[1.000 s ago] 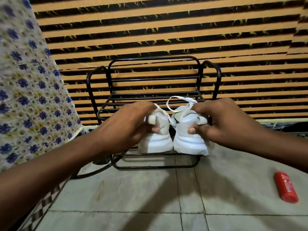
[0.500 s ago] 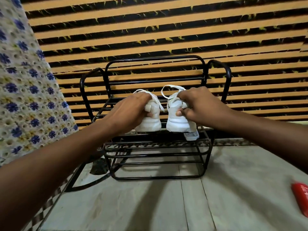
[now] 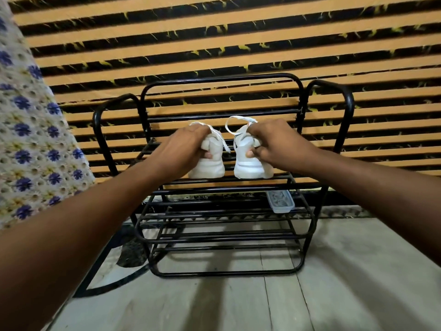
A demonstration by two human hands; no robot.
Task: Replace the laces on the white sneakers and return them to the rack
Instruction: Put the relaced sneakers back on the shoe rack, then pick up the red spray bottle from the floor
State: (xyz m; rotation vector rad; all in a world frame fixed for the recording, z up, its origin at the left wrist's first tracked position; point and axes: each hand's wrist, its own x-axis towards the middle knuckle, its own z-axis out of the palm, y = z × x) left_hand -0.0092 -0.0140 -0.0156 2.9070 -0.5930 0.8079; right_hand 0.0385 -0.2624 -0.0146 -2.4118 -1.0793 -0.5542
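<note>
The left sneaker (image 3: 211,164) & right sneaker (image 3: 248,167) sit on the top shelf of the black rack (image 3: 349,103), heels twd the camera, side by side w/ a small gap. L hand (image 3: 183,149) grips the left sneaker at its back top, fingers curled over the rim, thumb on the heel. R hand (image 3: 274,144) grips the right sneaker the same way. White laces (image 3: 222,140) loop up & out near the fingers. One shelf down, at the right, sits a small clear tub (image 3: 280,203). Rack stands on the grey floor (image 3: 334,295), in front of a striped orange & black cloth (image 3: 214,32). A flower cloth (image 3: 31,139) hangs at the left.
</note>
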